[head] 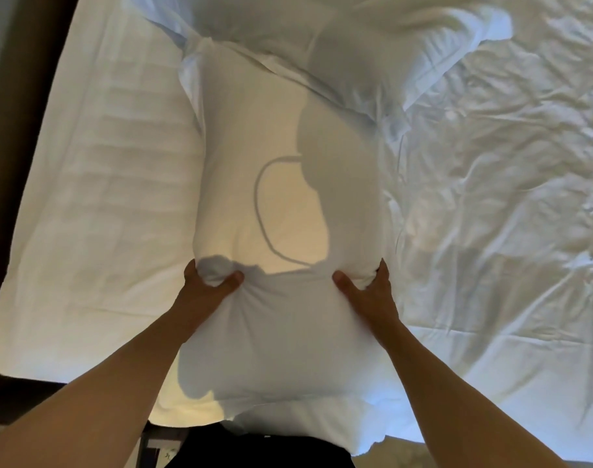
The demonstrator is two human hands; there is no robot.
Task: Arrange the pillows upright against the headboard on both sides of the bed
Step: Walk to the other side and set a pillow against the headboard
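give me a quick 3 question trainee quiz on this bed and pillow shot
1. True or false: both hands grip the same pillow.
2. Multiple choice: the second pillow lies (A) beyond the held one, toward the top of the view, (B) on the floor, (C) under the left arm.
3. Fill in: the sheet on the right looks ____.

Key
1. True: the left hand and right hand pinch the held pillow.
2. A: the second pillow.
3. Wrinkled: the sheet.

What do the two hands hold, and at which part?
Both hold the white pillow: the left hand pinches its left edge, the right hand its right edge, about midway along its length.
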